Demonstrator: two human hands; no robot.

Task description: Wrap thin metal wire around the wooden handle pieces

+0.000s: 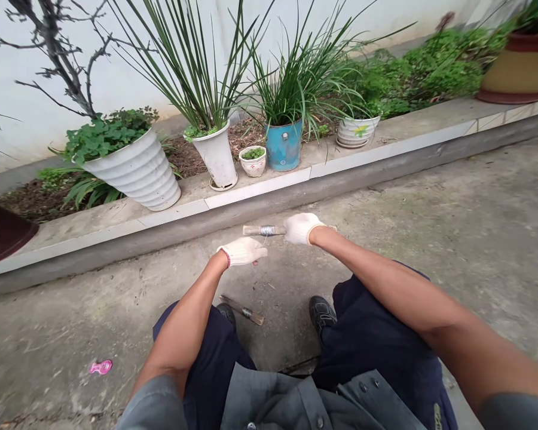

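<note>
Landmark: blue pot, standing on the ledge; its soil is covered by long grassy leaves.

Hidden or cut off: wooden stick wound with silvery wire, held above the concrete ground on the wearer's side of the blue pot; its right part is covered by the right hand, a short end showing past the wrist. Thin strand, running from the winding down to the left hand; its lower end is lost against the glove. Second stick, also wound, on the ground well out from the blue pot, beside a partly covered shoe. Dark red pot, far left of the blue pot, and yellow-and-red pot, far right of it, both cut by the frame.

Writing: none legible. Round mark low on the blue pot, too small to read; pink item, on the ground to the left and wearer's side of the blue pot, its surface unclear.

Fingers: both hands in white knit gloves. Right, curled closed around the stick. Left, held close together at the strand, pointing right; whether they pinch it cannot be told.
</note>
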